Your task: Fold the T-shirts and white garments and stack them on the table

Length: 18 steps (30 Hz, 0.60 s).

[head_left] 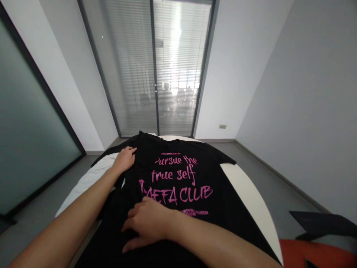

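Observation:
A black T-shirt [223, 201] with pink lettering lies spread over a table, its neck at the far end. One sleeve reaches out to the right. Creases run down its left part, where some letters are partly folded under. My left hand [125, 159] rests on the shirt near the left shoulder, index finger stretched out and thumb apart from it. Lower down, my right hand [152, 221] is over the lettering, its fingers loosely bent and spread from the thumb. Both hands appear to touch the cloth. My right hand and forearm cover part of the print.
White cloth [86, 180] lies along the table's left side. The pale table [251, 190] has a rounded right edge. At the lower right stand a red seat [315, 253] and a dark armrest-like part [323, 223]. Beyond is a glass partition [178, 67] with blinds.

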Each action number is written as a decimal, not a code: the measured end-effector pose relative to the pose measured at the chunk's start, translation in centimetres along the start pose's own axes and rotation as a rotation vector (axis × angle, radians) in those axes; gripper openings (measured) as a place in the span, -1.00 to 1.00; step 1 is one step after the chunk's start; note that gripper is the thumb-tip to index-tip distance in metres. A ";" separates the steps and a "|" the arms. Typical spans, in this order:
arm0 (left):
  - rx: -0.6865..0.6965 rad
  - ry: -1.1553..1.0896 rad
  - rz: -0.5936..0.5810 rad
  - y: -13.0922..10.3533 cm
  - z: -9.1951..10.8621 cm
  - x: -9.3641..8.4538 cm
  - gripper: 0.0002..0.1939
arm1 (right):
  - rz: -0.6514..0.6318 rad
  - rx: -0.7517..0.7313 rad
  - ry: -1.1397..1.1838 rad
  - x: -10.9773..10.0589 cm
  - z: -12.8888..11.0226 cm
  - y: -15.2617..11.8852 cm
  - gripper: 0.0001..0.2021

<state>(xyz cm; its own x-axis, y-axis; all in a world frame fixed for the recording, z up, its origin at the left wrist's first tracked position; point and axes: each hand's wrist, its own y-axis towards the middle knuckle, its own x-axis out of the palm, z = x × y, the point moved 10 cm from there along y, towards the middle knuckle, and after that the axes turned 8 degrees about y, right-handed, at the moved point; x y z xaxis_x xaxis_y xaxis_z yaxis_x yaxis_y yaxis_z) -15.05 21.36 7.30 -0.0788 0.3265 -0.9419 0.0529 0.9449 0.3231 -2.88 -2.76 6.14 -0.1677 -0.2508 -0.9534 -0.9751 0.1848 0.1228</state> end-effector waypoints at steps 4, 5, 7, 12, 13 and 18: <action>0.014 -0.015 -0.003 0.4 -0.3 0.3 -0.46 | -0.054 -0.013 -0.051 1.9 -1.3 0.6 -0.79; 0.016 -0.021 -0.003 0.6 -0.3 0.3 -0.46 | -0.054 -0.018 -0.036 2.1 -1.5 0.6 -0.81; 0.018 -0.030 -0.003 0.8 -0.4 0.4 -0.46 | -0.059 -0.079 0.045 2.3 -2.8 0.6 -0.83; 0.027 -0.042 -0.022 1.1 -0.5 0.7 -0.46 | 0.052 -0.146 0.023 2.1 -5.4 0.7 -0.73; 0.030 -0.042 -0.028 1.1 -0.4 0.8 -0.46 | 0.093 -0.150 -0.032 2.0 -5.7 0.7 -0.70; 0.044 -0.042 -0.055 0.7 -0.2 1.1 -0.47 | 0.139 -0.173 -0.114 2.4 -5.5 0.8 -0.68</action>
<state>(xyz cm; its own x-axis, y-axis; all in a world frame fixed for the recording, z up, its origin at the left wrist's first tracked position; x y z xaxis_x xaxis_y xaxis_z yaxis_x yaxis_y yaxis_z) -15.29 22.33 6.54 -0.0410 0.2719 -0.9615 0.0933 0.9591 0.2673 -4.82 -8.45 5.43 -0.2936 -0.1234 -0.9479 -0.9559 0.0425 0.2905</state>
